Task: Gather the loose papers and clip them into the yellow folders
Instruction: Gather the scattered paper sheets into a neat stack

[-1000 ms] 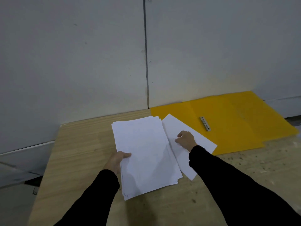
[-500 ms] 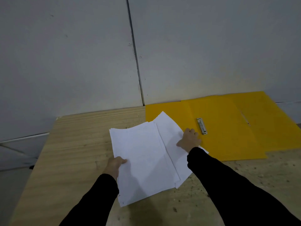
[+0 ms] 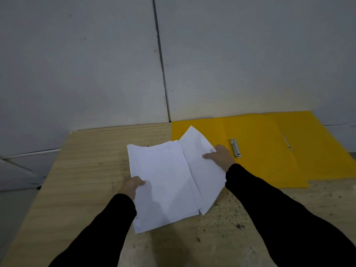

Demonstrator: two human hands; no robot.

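Fingers (image 3: 141, 183) of left hand (image 3: 133, 185) pinched paper stack (image 3: 165, 182) at its 9 o'clock edge; right hand (image 3: 221, 157) gripped skewed sheets (image 3: 198, 151) at 3 o'clock. Yellow folders (image 3: 269, 160) lay at 2 o'clock. Risk: unsquared, fanned sheets could slip or crease.

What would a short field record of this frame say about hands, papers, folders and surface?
left hand: grips the left edge of the paper stack
right hand: pinches the offset sheets at their right edge
papers: stack and offset sheets overlap, not squared
yellow folders: open flat, overlapping each other
metal clip: on the nearer folder, no paper under it
surface: wooden table, speckled with debris
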